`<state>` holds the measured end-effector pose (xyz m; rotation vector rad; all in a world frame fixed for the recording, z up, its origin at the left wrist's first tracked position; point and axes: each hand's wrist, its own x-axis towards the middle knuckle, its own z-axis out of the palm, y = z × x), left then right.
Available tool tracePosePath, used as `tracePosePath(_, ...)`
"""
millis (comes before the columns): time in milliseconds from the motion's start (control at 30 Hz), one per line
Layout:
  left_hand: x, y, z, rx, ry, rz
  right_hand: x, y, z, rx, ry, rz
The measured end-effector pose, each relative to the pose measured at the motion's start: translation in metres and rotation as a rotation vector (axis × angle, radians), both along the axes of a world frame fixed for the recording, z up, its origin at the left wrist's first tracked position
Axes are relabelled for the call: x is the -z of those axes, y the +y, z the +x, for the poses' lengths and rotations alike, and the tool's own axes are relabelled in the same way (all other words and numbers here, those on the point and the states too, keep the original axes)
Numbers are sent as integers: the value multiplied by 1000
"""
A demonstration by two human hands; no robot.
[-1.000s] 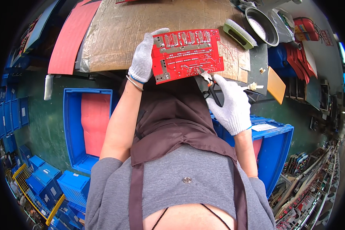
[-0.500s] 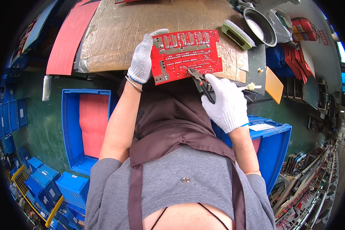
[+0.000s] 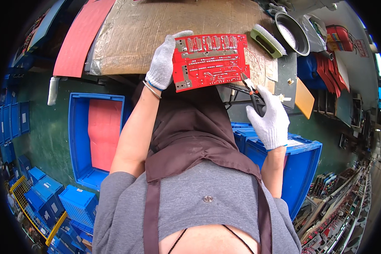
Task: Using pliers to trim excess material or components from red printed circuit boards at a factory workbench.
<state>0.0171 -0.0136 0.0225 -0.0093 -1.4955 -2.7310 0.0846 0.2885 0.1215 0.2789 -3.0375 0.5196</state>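
A red circuit board (image 3: 216, 63) is held up over my lap at the bench's near edge, its soldered side facing me. My left hand (image 3: 161, 63), in a white knit glove, is closed on the board's left edge, with some fingers hidden behind it. My gloved right hand (image 3: 270, 118) grips a pair of cutting pliers (image 3: 252, 94) with dark and orange handles. The pliers' jaws are at the board's lower right corner; whether they touch it I cannot tell.
Brown cardboard (image 3: 131, 38) covers the bench. A green scrub brush (image 3: 267, 41) and a metal bowl (image 3: 291, 34) lie at the back right. Blue crates stand on the floor at my left (image 3: 74, 139) and right (image 3: 302, 169). A yellow board (image 3: 304, 98) juts out at the right.
The pliers and my right hand have moved right, from the board's lower middle to its lower right corner. The board and my left hand sit slightly further right in the picture.
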Motion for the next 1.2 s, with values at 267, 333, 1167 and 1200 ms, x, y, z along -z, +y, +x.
tracePosePath(267,-1,5,0,-10,26,2,-6,-42,-4,-234,66,-10)
tracePosePath(333,-4,6,0,-9,18,-14,0,-48,-8,-274,101,3)
tracePosePath(1167,1,4,-1,-1,30,43,-5,-84,-9,-297,98,139)
tracePosePath(1200,3,2,-1,14,28,19,-5,-79,-10,-276,110,117)
